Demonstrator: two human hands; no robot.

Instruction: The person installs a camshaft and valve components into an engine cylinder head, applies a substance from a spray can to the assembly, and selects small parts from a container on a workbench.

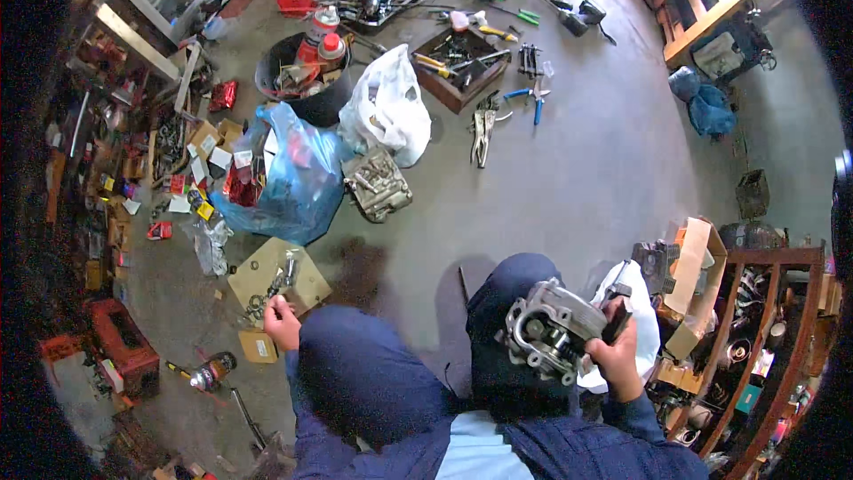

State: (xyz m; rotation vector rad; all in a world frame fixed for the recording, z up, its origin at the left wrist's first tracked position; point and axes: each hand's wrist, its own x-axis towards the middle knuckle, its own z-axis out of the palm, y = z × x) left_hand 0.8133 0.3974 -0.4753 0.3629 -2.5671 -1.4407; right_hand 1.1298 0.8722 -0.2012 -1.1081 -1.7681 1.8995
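Observation:
My right hand (617,357) grips a grey metal engine cylinder head (553,324) over my right knee. Valve springs and a curved cavity show on its upturned side. To the left, beside my other knee, my left hand (283,325) is closed with the fingertips pinched together. What it holds, if anything, is too small to make out. Just beyond those fingers lies a flat piece of cardboard (306,277) with small metal parts (286,274) on it. A small cardboard box (258,347) lies next to the left hand.
Ahead on the floor are a grey engine casing (380,185), a blue plastic bag (298,182), a white bag (388,107) and locking pliers (483,130). Farther off stands a wooden tool box (462,80). A wooden rack (773,302) of parts stands to my right, a red metal box (123,348) left.

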